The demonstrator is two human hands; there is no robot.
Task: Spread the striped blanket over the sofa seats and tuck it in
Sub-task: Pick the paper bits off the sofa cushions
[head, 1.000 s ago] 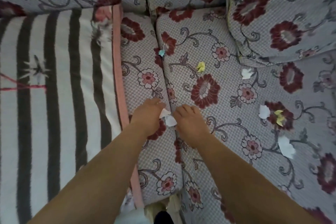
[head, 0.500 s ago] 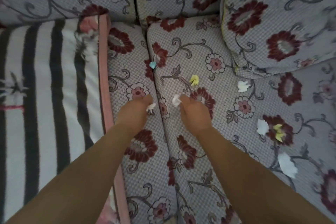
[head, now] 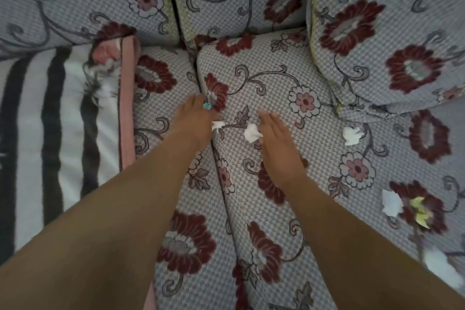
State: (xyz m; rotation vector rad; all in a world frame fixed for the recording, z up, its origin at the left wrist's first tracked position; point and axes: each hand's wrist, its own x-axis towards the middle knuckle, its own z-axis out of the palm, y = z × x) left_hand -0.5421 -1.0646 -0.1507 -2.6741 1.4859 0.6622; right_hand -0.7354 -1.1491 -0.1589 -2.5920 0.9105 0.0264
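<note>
A: Where's the blanket (head: 50, 121)?

B: I see it on the left seat, pink edge running down beside the bare floral sofa (head: 276, 78) cushion. Neither hand touches it.

A: And the hands?

B: My left hand (head: 193, 121) pinches a white scrap (head: 217, 124) on the seam, a blue bit (head: 206, 106) by its fingertips. My right hand (head: 276, 138) holds a white wad (head: 252, 132) at the thumb, fingers stretched forward. More paper (head: 352, 135) lies to the right.
</note>
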